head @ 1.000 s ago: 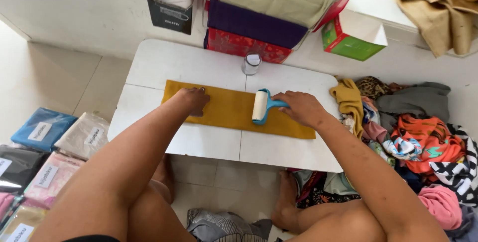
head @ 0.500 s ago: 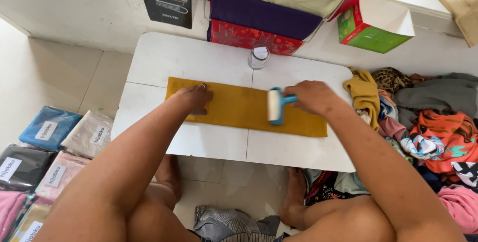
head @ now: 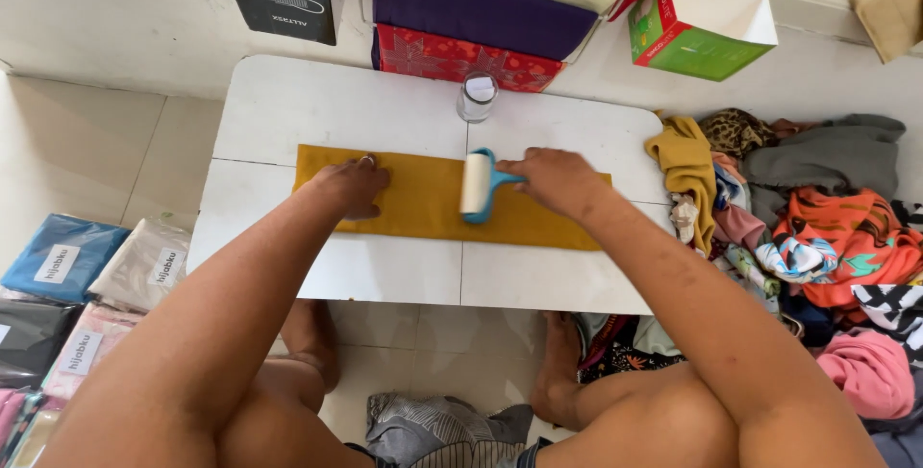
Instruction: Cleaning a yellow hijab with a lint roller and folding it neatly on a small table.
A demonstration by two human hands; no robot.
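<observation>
While flat on cloth [head: 423, 201], left hand [head: 353, 184]; right hand [head: 558, 179] around lint roller [head: 478, 184].

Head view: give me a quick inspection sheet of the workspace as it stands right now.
Surface: low white table, bare around the cloth.
Job's things: mustard cloth strip lies flat lengthwise on the table; lint roller with a blue frame rests on it near the middle.
Clutter: small clear jar with a white lid stands behind the cloth.
Grips: left hand presses flat on the cloth's left part; right hand is closed on the roller's handle.
Cables: nothing seen.
Surroundings: pile of mixed clothes on the right, packed fabrics on the floor at left, stacked boxes behind the table.
</observation>
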